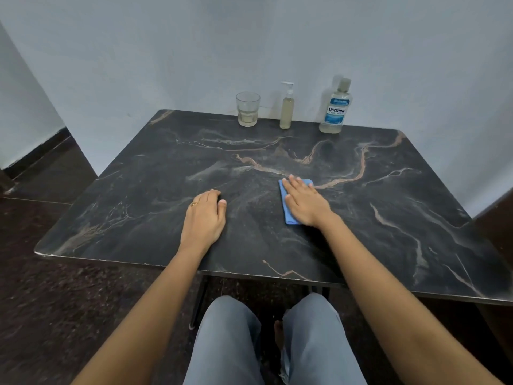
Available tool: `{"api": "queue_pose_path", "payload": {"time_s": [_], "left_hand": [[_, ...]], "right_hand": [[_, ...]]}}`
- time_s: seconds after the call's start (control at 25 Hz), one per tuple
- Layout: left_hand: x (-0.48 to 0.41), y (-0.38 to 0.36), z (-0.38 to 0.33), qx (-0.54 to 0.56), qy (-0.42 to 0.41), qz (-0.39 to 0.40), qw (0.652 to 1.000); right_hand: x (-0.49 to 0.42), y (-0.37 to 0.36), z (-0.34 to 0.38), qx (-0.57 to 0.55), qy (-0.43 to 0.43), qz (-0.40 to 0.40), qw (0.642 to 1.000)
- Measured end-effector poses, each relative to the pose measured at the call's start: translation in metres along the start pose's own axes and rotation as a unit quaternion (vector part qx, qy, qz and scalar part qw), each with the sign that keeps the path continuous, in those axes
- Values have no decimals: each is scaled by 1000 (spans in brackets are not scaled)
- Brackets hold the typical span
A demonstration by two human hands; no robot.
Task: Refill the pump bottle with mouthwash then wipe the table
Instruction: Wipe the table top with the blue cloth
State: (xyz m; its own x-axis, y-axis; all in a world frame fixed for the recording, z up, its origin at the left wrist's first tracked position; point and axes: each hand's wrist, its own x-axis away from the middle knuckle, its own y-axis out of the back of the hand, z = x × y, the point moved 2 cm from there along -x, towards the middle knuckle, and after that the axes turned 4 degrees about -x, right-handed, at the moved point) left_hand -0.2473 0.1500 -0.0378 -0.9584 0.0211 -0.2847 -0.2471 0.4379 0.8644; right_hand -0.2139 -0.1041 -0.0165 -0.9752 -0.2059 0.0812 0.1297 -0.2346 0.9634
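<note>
A folded blue cloth (286, 202) lies near the middle of the dark marble table (388, 218). My right hand (304, 201) presses flat on the cloth with straight fingers. My left hand (205, 213) rests palm down on the bare tabletop to the left, holding nothing, its fingers slightly bent. At the table's far edge by the wall stand a slim pump bottle (287, 107) with pale liquid and a white pump, and to its right a clear Listerine mouthwash bottle (335, 107) with a blue label, cap on.
A clear drinking glass (248, 109) with a little liquid stands left of the pump bottle at the back edge. The wall runs right behind the three items. My knees in grey trousers are under the near edge. Dark floor lies to the left.
</note>
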Motion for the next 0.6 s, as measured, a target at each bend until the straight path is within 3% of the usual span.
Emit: {"api": "queue_pose_path", "payload": {"time_s": [0.08,0.24,0.4,0.48,0.6], "left_hand": [[0,0,1,6,8,-4,1000],[2,5,2,39,31,-22,999],[2,10,6,92,45,-20,995],[0,16,14,116,46,-11,992],[0,30,50,60,21,3,998]], "right_hand": [[-14,-15,38,2,20,7,1000],[28,-37,98,3,138,9,990],[66,-22,56,16,206,15,978],[57,-7,15,20,149,3,989],[25,10,-30,3,-6,-6,1000]]}}
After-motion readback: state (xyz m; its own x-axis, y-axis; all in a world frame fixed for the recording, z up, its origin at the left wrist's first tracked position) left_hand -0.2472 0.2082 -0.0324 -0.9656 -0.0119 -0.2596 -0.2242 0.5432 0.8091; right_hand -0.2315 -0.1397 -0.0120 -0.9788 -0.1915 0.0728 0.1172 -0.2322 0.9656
